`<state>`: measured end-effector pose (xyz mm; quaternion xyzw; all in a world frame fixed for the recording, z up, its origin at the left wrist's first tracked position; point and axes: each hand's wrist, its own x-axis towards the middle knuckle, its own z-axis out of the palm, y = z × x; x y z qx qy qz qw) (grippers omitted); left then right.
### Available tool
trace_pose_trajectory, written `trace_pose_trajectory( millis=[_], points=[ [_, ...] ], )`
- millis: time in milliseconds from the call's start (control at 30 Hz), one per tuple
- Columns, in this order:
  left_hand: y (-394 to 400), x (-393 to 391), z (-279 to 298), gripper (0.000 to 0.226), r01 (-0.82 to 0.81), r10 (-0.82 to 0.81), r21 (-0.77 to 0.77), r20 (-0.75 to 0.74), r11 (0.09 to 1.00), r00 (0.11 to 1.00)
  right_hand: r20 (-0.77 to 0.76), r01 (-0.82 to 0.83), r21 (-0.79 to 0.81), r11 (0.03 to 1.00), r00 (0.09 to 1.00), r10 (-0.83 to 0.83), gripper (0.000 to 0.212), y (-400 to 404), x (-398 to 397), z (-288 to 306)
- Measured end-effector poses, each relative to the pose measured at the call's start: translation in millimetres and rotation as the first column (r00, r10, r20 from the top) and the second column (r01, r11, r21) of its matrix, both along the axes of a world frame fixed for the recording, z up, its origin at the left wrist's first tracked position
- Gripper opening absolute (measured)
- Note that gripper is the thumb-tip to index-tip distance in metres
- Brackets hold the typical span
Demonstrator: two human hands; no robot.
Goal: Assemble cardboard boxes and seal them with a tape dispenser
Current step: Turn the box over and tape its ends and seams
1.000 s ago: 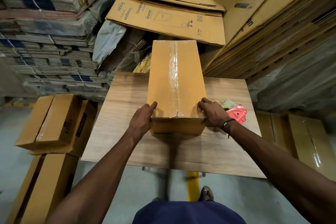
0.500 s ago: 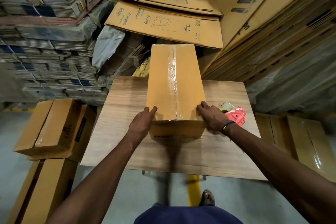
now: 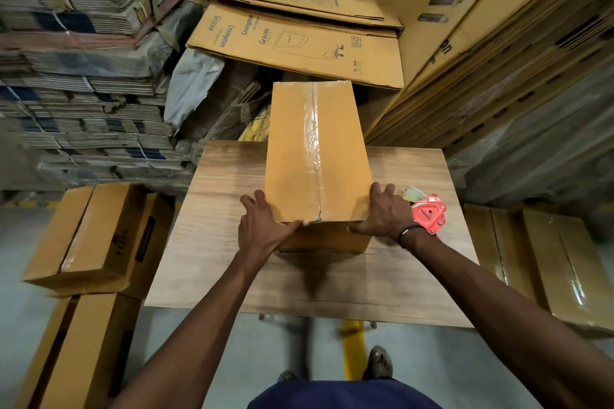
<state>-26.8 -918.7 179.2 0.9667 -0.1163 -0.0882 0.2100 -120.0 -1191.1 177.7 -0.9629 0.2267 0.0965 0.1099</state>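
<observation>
A long brown cardboard box (image 3: 292,149) lies on the wooden table (image 3: 212,242), its top seam covered by clear tape. My left hand (image 3: 262,229) grips the box's near left corner, thumb along the near top edge. My right hand (image 3: 385,209) clasps the near right corner, fingers on the side. A red tape dispenser (image 3: 430,214) rests on the table just right of my right hand, partly hidden by it.
Sealed boxes (image 3: 89,236) are piled on the floor to the left and others (image 3: 558,262) to the right. Flat printed cartons (image 3: 299,43) lean behind the table, with bundled cardboard stacks (image 3: 76,76) at the left. My feet stand at the table's near edge.
Both hands have shifted on the box's near end: the left thumb now lies across the near top edge, and the right hand has wrapped further round the corner. The box has barely moved.
</observation>
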Motion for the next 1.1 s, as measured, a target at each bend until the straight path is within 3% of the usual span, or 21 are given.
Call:
trace_pose_trajectory(
  millis=[100, 200, 300, 367, 667, 833, 933, 1100],
  points=[
    [-12.2, 1.8, 1.9, 0.136, -0.249, 0.231, -0.059, -0.217, 0.967, 0.949, 0.062, 0.249, 0.069, 0.966, 0.965, -0.253, 0.129, 8.8, 3.4, 3.0],
    [-31.1, 7.6, -1.1, 0.147, -0.393, 0.305, -0.141, -0.421, 0.909, 0.854, 0.027, 0.395, 0.300, 0.868, 0.906, -0.422, 0.143, 20.0, 16.6, -0.1],
    [-44.9, 8.7, -7.8, 0.144, -0.452, 0.351, -0.143, -0.445, 0.880, 0.824, -0.017, 0.416, 0.478, 0.774, 0.885, -0.465, 0.148, 35.7, 23.8, -8.7],
    [-47.4, 9.4, -8.8, 0.140, -0.467, 0.376, -0.126, -0.430, 0.876, 0.821, 0.000, 0.425, 0.491, 0.761, 0.873, -0.488, 0.147, 43.3, 22.8, -13.3],
    [-18.5, 23.9, -20.1, 0.097, -0.348, 0.276, -0.143, -0.370, 0.927, 0.887, 0.032, 0.388, 0.554, 0.736, 0.874, -0.485, 0.132, 22.2, 17.1, -13.5],
    [1.9, 32.0, -28.3, 0.060, -0.323, 0.185, -0.299, -0.410, 0.898, 0.893, 0.044, 0.358, 0.673, 0.647, 0.854, -0.518, 0.118, 2.6, 4.4, -17.2],
    [15.6, 39.4, -34.3, 0.043, -0.347, 0.137, -0.384, -0.479, 0.856, 0.867, 0.034, 0.316, 0.782, 0.538, 0.839, -0.542, 0.106, -8.1, -8.3, -19.9],
    [27.5, 48.7, -37.3, 0.043, -0.389, 0.045, -0.473, -0.588, 0.791, 0.807, 0.017, 0.255, 0.863, 0.436, 0.848, -0.529, 0.092, -11.2, -22.6, -21.5]
  ],
)
